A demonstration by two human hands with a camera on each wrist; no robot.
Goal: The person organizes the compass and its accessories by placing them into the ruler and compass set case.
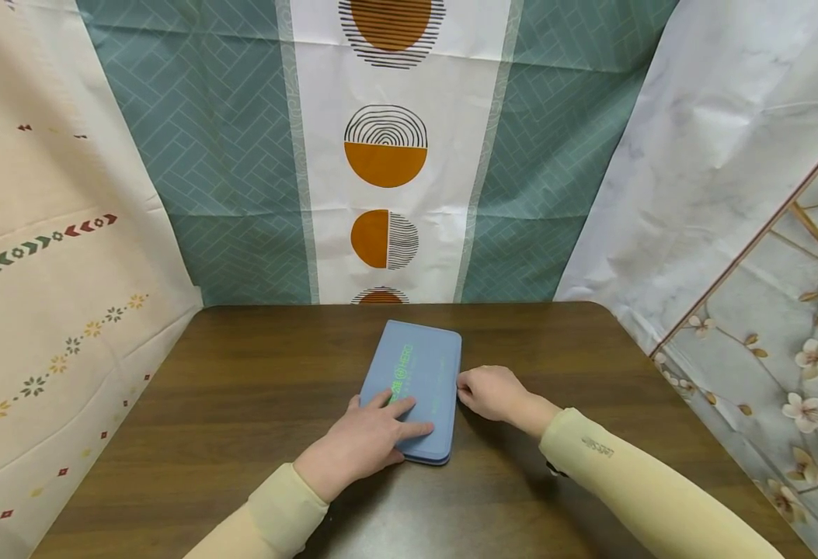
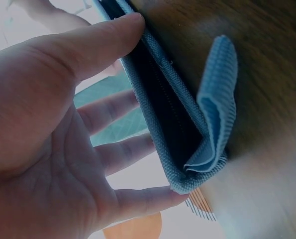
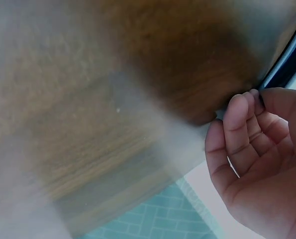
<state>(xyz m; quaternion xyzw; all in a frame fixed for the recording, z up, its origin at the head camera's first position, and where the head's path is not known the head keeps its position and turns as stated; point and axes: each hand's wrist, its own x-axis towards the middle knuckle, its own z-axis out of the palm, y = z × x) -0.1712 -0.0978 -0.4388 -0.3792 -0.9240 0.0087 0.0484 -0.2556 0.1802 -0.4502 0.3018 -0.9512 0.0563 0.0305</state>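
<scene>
A blue fabric case (image 1: 412, 388) with green lettering lies closed-over on the table, its long sides running away from me. My left hand (image 1: 363, 439) rests on the cover with fingers spread. Its thumb (image 2: 108, 42) touches the near edge, where a dark gap shows between the two covers. A ribbed blue fabric tab (image 2: 220, 94) sticks out at a corner. At the case's right edge, my right hand (image 1: 492, 394) has its fingers curled. Its thumb and forefinger pinch a small dark piece, seemingly the zipper pull (image 3: 259, 102), mostly hidden by the fingertips.
The case lies on a brown wooden table (image 1: 255, 373). Behind hangs a teal and white curtain (image 1: 234, 155) with orange circles. Patterned cloths (image 1: 52, 272) and flowered sheeting (image 1: 793, 373) flank the left and right sides.
</scene>
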